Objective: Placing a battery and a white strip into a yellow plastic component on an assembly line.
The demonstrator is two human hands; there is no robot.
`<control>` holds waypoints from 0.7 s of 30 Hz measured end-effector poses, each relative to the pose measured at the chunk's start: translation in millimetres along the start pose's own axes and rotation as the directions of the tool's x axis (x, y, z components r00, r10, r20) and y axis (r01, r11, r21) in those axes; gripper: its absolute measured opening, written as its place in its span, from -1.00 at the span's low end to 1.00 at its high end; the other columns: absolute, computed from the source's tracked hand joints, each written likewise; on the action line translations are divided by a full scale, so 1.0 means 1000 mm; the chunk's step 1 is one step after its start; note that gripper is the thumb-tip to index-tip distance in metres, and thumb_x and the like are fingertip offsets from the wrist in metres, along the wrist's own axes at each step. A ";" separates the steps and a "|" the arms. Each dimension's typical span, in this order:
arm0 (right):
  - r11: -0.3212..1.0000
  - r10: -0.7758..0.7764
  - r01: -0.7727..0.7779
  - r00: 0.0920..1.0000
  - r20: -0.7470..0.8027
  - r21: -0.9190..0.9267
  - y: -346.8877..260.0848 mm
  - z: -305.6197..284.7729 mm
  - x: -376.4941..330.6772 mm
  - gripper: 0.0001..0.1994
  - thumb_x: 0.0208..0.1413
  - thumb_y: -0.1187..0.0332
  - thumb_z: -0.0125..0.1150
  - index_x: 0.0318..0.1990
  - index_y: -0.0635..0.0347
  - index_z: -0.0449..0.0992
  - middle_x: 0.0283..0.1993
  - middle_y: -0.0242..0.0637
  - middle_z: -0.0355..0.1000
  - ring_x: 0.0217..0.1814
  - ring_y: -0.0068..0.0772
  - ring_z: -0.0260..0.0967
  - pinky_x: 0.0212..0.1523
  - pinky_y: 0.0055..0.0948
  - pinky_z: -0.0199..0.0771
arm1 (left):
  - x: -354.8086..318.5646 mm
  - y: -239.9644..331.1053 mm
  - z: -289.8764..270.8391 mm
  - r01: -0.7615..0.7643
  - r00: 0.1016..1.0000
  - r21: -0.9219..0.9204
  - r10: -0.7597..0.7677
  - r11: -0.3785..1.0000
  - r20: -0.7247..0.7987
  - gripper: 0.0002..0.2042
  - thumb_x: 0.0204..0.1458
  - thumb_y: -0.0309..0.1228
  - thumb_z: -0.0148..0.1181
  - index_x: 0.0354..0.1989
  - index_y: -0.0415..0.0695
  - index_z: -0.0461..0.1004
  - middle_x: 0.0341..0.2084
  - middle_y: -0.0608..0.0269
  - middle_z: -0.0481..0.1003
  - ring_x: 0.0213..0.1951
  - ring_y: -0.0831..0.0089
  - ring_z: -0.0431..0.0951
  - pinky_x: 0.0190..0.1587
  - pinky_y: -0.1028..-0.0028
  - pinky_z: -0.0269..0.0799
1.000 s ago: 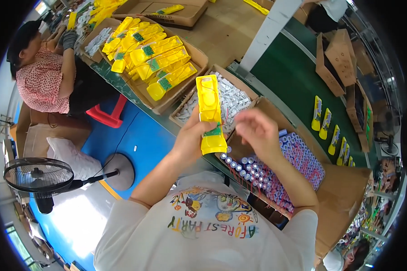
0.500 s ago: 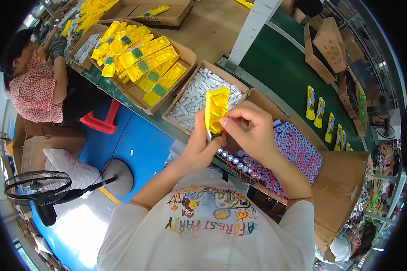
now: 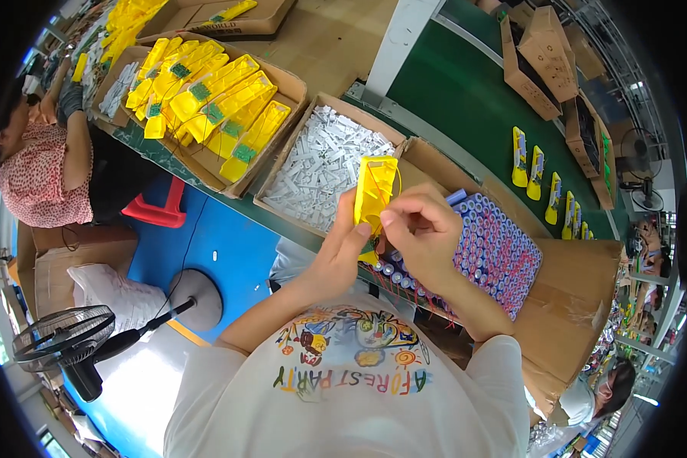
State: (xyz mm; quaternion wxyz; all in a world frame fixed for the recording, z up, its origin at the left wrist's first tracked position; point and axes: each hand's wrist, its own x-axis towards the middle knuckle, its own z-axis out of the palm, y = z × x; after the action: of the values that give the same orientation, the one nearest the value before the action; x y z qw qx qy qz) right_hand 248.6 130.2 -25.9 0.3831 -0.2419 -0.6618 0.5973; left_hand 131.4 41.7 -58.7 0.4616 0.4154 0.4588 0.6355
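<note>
My left hand (image 3: 339,250) grips a yellow plastic housing (image 3: 373,192), a long shell held upright with its hollow inner side showing. My right hand (image 3: 429,229) is closed in a pinch at the housing's right edge, thumb against forefinger. A thin wire (image 3: 400,182) curves along that edge and runs to the pinching fingertips; its end is hidden. Darker wires hang below the shell, between my hands. Just beyond my left hand stands a carton of small white plastic parts (image 3: 324,164). Purple cylindrical battery cells (image 3: 496,248) with red wires fill a carton beside my right hand.
Yellow housings with green circuit boards (image 3: 214,107) lie in a carton at the left. Several yellow pieces (image 3: 536,172) stand on the green belt (image 3: 466,99). A metal post (image 3: 397,53) rises ahead. A co-worker (image 3: 49,164) sits left, near a red stool (image 3: 156,208) and fan (image 3: 65,336).
The view has shifted slightly. The housing has turned so its hollow side faces me more fully, and my right fingertips remain pinched at its right edge.
</note>
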 end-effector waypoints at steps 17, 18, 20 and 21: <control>0.952 0.061 -0.050 0.998 0.026 -0.303 -0.011 0.000 -0.003 -0.84 -0.10 0.49 0.37 -0.36 0.26 0.51 -0.39 -0.36 0.42 -0.62 -0.77 0.27 -0.64 -0.72 0.19 | -0.006 0.010 0.002 -0.013 1.000 0.059 0.014 0.998 -0.019 -0.56 0.27 -0.35 -0.33 0.28 -0.20 -0.10 -0.01 0.10 0.26 -0.05 0.45 0.30 0.04 0.42 0.23; 0.947 0.010 -0.005 1.000 0.014 -0.321 -0.006 -0.002 -0.005 -0.86 -0.08 0.51 0.35 -0.35 0.27 0.52 -0.41 -0.37 0.41 -0.61 -0.77 0.29 -0.63 -0.71 0.22 | -0.007 0.012 0.003 0.002 1.000 0.091 -0.002 0.996 -0.005 -0.56 0.27 -0.35 -0.33 0.28 -0.20 -0.10 -0.02 0.11 0.27 -0.05 0.45 0.31 0.04 0.43 0.23; 0.940 -0.041 0.040 0.999 0.004 -0.338 -0.006 -0.003 -0.006 -0.88 -0.07 0.53 0.33 -0.34 0.27 0.53 -0.42 -0.37 0.39 -0.60 -0.76 0.31 -0.63 -0.70 0.24 | -0.008 0.015 0.005 0.017 1.000 0.125 -0.018 0.992 0.006 -0.56 0.27 -0.35 -0.32 0.28 -0.20 -0.10 -0.04 0.11 0.29 -0.05 0.44 0.31 0.04 0.43 0.24; 0.961 -0.031 0.014 0.998 -0.057 -0.275 -0.010 -0.002 -0.006 -0.92 -0.02 0.57 0.27 -0.35 0.31 0.51 -0.39 -0.38 0.37 -0.55 -0.74 0.31 -0.57 -0.71 0.27 | -0.008 0.016 0.006 0.023 1.000 0.127 -0.025 0.992 0.017 -0.56 0.27 -0.35 -0.32 0.28 -0.20 -0.10 -0.08 0.12 0.30 -0.08 0.44 0.32 0.01 0.44 0.25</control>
State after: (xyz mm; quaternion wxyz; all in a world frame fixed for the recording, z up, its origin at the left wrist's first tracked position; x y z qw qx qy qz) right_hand 255.5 125.0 -17.5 0.3727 -0.3031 -0.7289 0.4878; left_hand 135.4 32.7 -42.5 0.4462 0.4444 0.4990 0.5954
